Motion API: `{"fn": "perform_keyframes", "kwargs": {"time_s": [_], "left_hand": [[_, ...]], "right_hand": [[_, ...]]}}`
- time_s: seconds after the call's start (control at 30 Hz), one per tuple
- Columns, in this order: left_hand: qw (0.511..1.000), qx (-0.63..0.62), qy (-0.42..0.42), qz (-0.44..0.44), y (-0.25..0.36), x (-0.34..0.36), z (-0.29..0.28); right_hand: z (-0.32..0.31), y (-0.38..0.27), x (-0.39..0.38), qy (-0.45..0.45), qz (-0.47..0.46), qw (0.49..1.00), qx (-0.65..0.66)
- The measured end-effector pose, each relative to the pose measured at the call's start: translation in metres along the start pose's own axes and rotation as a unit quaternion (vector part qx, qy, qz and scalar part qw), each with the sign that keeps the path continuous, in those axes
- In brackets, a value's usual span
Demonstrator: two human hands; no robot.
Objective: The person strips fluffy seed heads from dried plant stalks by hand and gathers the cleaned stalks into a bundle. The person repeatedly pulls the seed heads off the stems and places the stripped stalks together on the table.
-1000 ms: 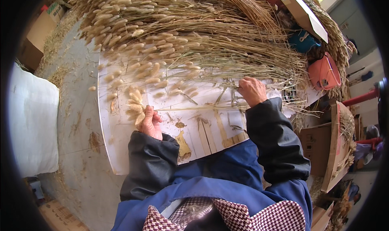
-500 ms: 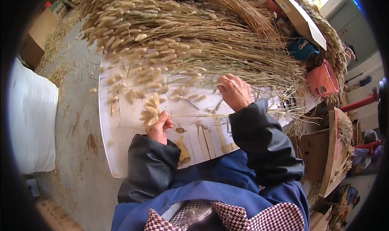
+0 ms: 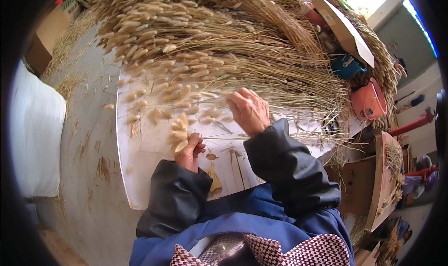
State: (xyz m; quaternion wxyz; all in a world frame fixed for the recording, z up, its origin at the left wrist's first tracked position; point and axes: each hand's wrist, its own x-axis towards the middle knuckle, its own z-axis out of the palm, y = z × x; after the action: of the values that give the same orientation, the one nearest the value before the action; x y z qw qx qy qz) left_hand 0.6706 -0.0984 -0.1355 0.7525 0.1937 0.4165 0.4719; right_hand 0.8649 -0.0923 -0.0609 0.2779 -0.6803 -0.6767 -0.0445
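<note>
My left hand (image 3: pixel 189 151) is closed around the stems of a small bunch of fluffy, cream grass heads (image 3: pixel 181 130), whose long thin stalks extend rightward. Above and right of it, my right hand (image 3: pixel 249 109) has its fingers curled together among loose stalks; what they pinch, if anything, is hidden. Both are over a worn white board (image 3: pixel 144 168) strewn with grass heads and bits of debris. Beyond them lies a thick pile of dried grass stalks (image 3: pixel 224 42) with fluffy heads pointing left.
A pink bucket (image 3: pixel 368 98), a teal container (image 3: pixel 345 65) and cardboard boxes (image 3: pixel 357 182) are on the right. A white padded block (image 3: pixel 37 130) stands left on the grey floor (image 3: pixel 88 196), with a cardboard box (image 3: pixel 51 32) behind it. Red metal tubing (image 3: pixel 415 126) shows at far right.
My right hand has moved leftward across the stalks, with its arm. My left hand has shifted to the right and slightly down with the bunch, so the two hands are closer.
</note>
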Motion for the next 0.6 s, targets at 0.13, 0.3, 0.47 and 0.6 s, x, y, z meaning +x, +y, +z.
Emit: {"fn": "perform_keyframes", "kwargs": {"time_s": [0.13,0.3,0.47,0.6], "left_hand": [[0.996,-0.045,-0.067,0.032,0.001,-0.002,-0.003],[0.998,-0.025,-0.046,0.034,0.002,-0.004,-0.002],[1.000,-0.019,-0.009,0.014,0.004,0.002,0.000],[0.999,-0.037,0.018,0.021,0.004,0.005,0.001]], "right_hand": [[-0.002,-0.048,-0.023,-0.055,-0.090,0.989,0.107],[0.008,-0.045,-0.021,-0.052,-0.037,0.997,0.035],[-0.027,-0.021,0.030,0.125,-0.067,0.984,-0.104],[-0.060,-0.025,0.071,0.244,-0.165,0.946,-0.133]]}}
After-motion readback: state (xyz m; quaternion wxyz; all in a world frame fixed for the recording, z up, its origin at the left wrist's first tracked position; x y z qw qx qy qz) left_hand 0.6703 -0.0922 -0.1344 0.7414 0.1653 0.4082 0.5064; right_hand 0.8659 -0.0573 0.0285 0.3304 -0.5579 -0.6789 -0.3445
